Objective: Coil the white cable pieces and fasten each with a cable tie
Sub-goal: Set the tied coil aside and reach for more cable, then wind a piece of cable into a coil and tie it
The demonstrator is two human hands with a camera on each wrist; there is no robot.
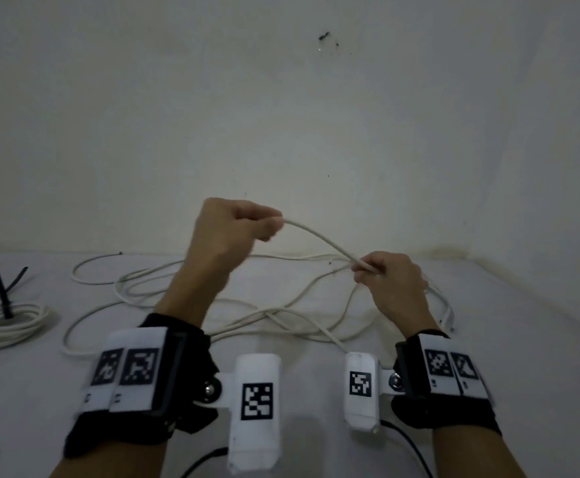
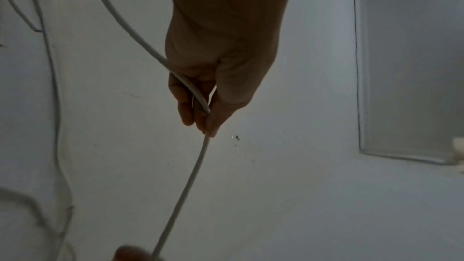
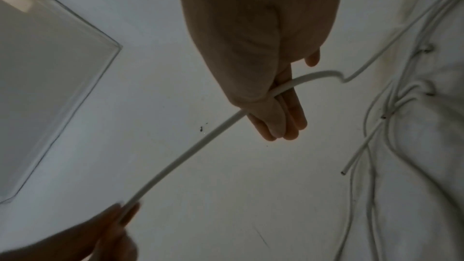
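Now – left hand (image 1: 233,232) | white cable (image 1: 319,238) between | right hand (image 1: 390,282)

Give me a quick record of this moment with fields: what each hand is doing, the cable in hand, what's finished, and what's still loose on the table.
left hand: raised left hand pinches the white cable
right hand: lower right hand grips the same cable
cable in hand: one short span arcs between the hands, above the table
finished: coiled cable at far left, black cable tie standing up from it
still loose: tangled white cables lying uncoiled on the table
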